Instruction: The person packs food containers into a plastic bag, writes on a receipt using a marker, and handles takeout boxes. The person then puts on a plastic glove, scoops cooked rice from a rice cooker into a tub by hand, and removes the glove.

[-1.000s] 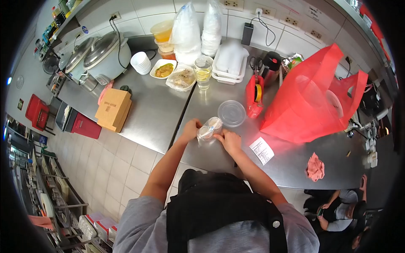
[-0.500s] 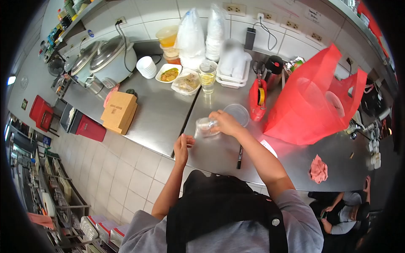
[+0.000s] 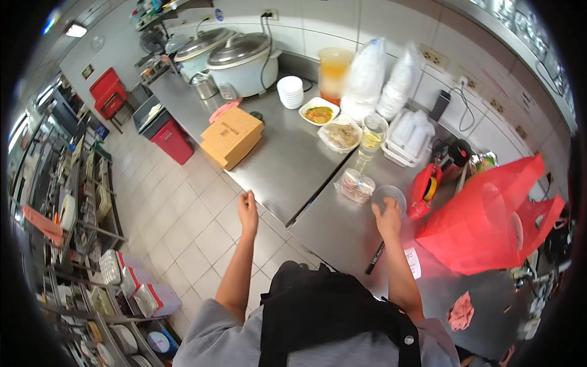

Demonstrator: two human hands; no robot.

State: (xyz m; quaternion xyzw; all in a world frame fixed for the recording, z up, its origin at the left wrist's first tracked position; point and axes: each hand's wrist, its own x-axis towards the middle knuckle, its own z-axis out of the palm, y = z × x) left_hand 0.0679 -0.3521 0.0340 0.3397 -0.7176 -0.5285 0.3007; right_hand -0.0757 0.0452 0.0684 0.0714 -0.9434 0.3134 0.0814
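Observation:
My left hand (image 3: 247, 211) hangs in the air off the front edge of the steel counter (image 3: 293, 177), its fingers apart and nothing in it. My right hand (image 3: 387, 215) is over the front of a round clear lid (image 3: 391, 197), fingers spread, holding nothing. Left of it a small clear-wrapped bundle (image 3: 354, 186) rests on the counter. Beyond the bundle stands a glass (image 3: 372, 138) with a yellow slice inside. A black marker (image 3: 375, 258) and a printed slip (image 3: 413, 263) lie near my right forearm.
Brown boxes (image 3: 232, 136) sit at the left counter edge, below two cookers (image 3: 241, 61). Behind are a bowl of food (image 3: 319, 112) and white trays (image 3: 406, 137). To the right are a red tape dispenser (image 3: 422, 194), a red bag (image 3: 483, 220) and a pink cloth (image 3: 460, 312).
The wrapped bundle has been let go onto the counter. My right hand has drawn back from it, and my left hand has moved away leftward. The view has turned to the left.

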